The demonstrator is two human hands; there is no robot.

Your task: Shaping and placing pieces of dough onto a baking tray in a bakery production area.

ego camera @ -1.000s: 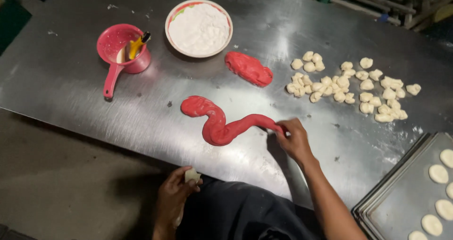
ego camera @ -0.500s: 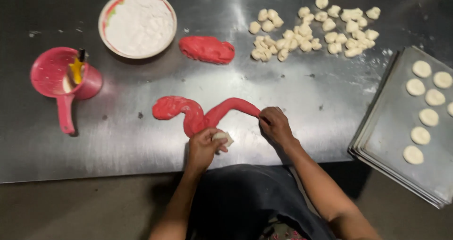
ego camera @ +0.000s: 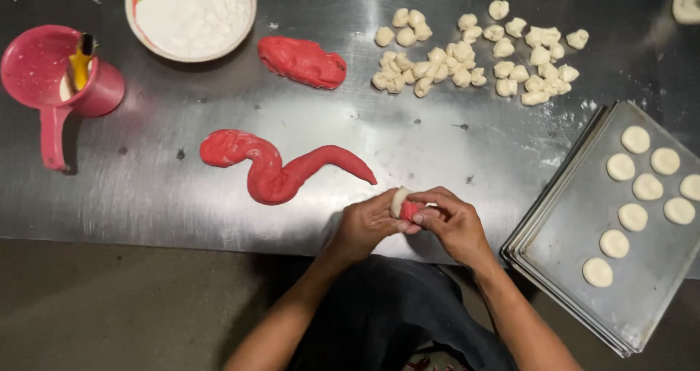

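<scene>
On the steel table (ego camera: pixel 182 196), largest first. The metal baking tray (ego camera: pixel 576 218) sits at the right edge, angled, holding eight flat white dough discs (ego camera: pixel 633 216) in loose rows toward its far side; the near half of the tray is bare metal. It looks like more than one tray stacked, going by the doubled rim.

Far left-centre: round bowl (ego camera: pixel 131 6) with a pale rim, filled with white flour (ego camera: pixel 191 8), partly cut off by the top of the frame.

Left edge: pink handled cup (ego camera: pixel 51 130), interior speckled white, with a yellow-and-black tool (ego camera: pixel 80 61) standing in it. Can't tell what else is inside.

Centre: long red dough rope (ego camera: pixel 273 170), S-curved, tapering to a point toward the hands, close to them but not touching. Behind it a shorter red dough lump (ego camera: pixel 302 61), just beside the bowl.

Far centre-right: a scatter of small white dough pieces (ego camera: pixel 474 57), loose on the table, well apart from the tray. One more white lump (ego camera: pixel 687 2) at the top right corner.

Near edge, centre: left hand (ego camera: pixel 364 225) and right hand (ego camera: pixel 452 221) meet, both pinched around a small white dough piece with red filling (ego camera: pixel 403 205), held just above the table edge. Left fingers cup the white side; right fingertips press on the red part. Both grips closed on it.
</scene>
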